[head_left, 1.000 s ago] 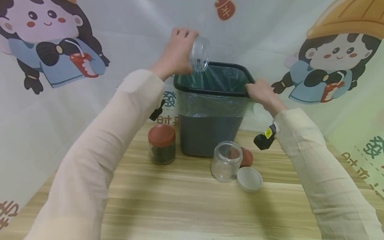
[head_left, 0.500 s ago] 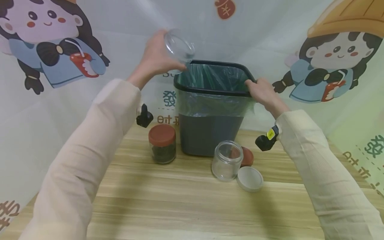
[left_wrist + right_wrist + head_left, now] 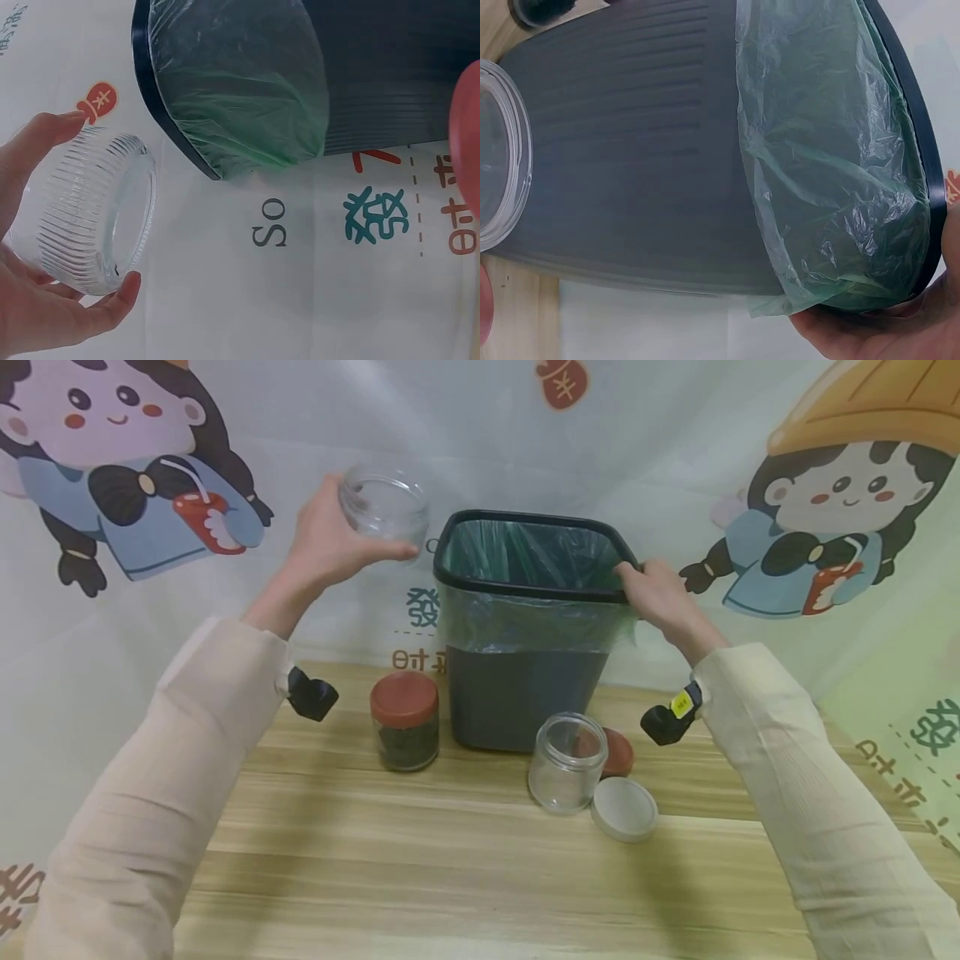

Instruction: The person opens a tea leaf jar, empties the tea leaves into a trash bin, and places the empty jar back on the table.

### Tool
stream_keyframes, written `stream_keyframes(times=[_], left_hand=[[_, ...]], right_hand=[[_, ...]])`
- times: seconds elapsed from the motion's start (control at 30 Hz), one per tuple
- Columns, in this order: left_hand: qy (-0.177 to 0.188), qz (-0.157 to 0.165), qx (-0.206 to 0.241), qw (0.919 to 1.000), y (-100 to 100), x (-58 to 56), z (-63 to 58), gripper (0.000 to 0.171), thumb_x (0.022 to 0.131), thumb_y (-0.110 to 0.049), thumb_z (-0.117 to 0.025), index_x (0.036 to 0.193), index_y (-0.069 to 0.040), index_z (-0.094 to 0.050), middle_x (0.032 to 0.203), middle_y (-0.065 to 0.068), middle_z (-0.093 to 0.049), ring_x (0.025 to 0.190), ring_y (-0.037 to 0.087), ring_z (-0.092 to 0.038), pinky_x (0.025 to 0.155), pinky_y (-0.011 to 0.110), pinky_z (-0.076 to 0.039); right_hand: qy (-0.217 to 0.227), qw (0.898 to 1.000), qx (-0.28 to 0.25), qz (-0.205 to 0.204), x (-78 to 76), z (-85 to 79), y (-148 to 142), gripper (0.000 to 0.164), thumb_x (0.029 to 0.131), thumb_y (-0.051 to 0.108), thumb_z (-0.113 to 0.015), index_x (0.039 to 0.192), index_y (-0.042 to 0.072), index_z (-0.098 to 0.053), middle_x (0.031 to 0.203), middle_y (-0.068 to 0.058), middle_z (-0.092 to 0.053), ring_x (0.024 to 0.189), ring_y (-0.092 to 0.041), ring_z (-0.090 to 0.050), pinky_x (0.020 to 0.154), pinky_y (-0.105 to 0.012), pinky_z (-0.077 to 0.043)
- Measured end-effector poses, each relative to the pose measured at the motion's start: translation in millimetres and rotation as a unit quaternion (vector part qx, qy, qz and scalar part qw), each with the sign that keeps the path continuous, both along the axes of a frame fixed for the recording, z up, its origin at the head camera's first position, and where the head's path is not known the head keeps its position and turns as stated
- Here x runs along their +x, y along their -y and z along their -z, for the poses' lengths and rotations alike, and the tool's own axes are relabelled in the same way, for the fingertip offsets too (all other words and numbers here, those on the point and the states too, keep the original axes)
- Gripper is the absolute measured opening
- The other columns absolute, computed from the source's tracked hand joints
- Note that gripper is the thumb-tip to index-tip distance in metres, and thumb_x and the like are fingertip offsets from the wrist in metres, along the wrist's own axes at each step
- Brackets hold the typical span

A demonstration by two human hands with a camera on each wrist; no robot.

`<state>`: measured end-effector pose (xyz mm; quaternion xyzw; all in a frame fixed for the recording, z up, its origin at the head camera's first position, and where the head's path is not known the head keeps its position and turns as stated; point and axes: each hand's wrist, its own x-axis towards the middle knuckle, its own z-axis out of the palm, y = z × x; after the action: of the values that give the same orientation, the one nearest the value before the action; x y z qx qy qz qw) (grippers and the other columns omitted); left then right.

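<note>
My left hand [image 3: 324, 539] grips a clear glass jar [image 3: 386, 510] in the air, left of the bin and about level with its rim. In the left wrist view the fingers and thumb wrap the ribbed jar [image 3: 94, 206], which looks empty. A dark grey trash bin [image 3: 525, 693] stands at the back of the table, lined with a green translucent bag [image 3: 525, 622] folded over its rim. At the bin's right rim corner, my right hand [image 3: 663, 602] holds on; the right wrist view shows that hand [image 3: 900, 330] curled under the black rim [image 3: 926, 165].
Left of the bin's base stands a red-lidded jar [image 3: 405, 722] with dark contents. In front of the bin sits an open clear jar [image 3: 567, 768], beside a red lid [image 3: 617, 753] and a whitish lid [image 3: 624, 808]. A printed cloth [image 3: 315, 410] hangs behind the wooden table [image 3: 465, 877].
My left hand has carried the glass jar leftward from above the bin's opening, turning it from sideways to nearly upright. The right hand stays on the rim.
</note>
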<state>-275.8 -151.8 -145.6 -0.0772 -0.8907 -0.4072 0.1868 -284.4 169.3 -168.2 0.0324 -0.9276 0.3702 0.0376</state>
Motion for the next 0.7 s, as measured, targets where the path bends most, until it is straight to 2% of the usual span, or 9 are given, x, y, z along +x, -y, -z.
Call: stream_keyframes(times=[0.13,0.23,0.4,0.53,0.7], left_hand=[[0.009,0.007,0.03,0.9995,8,6.8,12.6,0.095,0.066,-0.035,-0.076,0.138,-0.01,-0.02,0.134,0.011,-0.035,0.117,0.024,-0.036,0.094,0.04,-0.037],[0.007,0.018,0.044,0.9989,13,12.2,24.3,0.092,0.066,-0.036,-0.076,0.137,-0.011,-0.023,0.133,0.01,-0.037,0.116,0.025,-0.037,0.093,0.041,-0.038],[0.005,0.042,0.065,0.997,16,20.3,44.4,0.085,0.066,-0.034,-0.077,0.133,-0.01,-0.031,0.127,0.011,-0.044,0.112,0.025,-0.042,0.09,0.043,-0.04],[0.025,0.068,0.082,0.994,19,27.5,60.8,0.08,0.067,-0.03,-0.077,0.131,-0.01,-0.034,0.125,0.012,-0.047,0.11,0.026,-0.046,0.09,0.043,-0.04],[0.04,0.108,0.077,0.9903,19,34.2,82.7,0.075,0.067,-0.024,-0.078,0.128,-0.008,-0.037,0.123,0.012,-0.05,0.107,0.026,-0.048,0.09,0.042,-0.04]], right_hand=[[0.002,1.0,0.001,0.001,0.6,1.2,0,0.034,0.094,0.029,-0.021,0.087,0.001,-0.039,0.076,-0.009,-0.038,0.073,-0.024,-0.041,0.066,-0.034,-0.034],[0.003,1.0,0.0,0.0,0.5,2.3,1,0.037,0.094,0.027,-0.02,0.1,-0.004,-0.038,0.091,-0.014,-0.037,0.089,-0.029,-0.039,0.071,-0.036,-0.035],[0.002,1.0,0.003,0.004,0.7,3.3,1,0.041,0.094,0.024,-0.02,0.109,-0.009,-0.037,0.095,-0.016,-0.038,0.09,-0.031,-0.039,0.072,-0.037,-0.035],[0.004,1.0,0.001,0.007,0.8,3.5,1,0.044,0.093,0.023,-0.02,0.114,-0.011,-0.036,0.099,-0.017,-0.038,0.092,-0.031,-0.039,0.073,-0.037,-0.036],[0.004,1.0,-0.004,0.01,0.1,4.3,1,0.044,0.093,0.022,-0.02,0.116,-0.012,-0.037,0.1,-0.017,-0.039,0.092,-0.03,-0.039,0.072,-0.035,-0.036]])
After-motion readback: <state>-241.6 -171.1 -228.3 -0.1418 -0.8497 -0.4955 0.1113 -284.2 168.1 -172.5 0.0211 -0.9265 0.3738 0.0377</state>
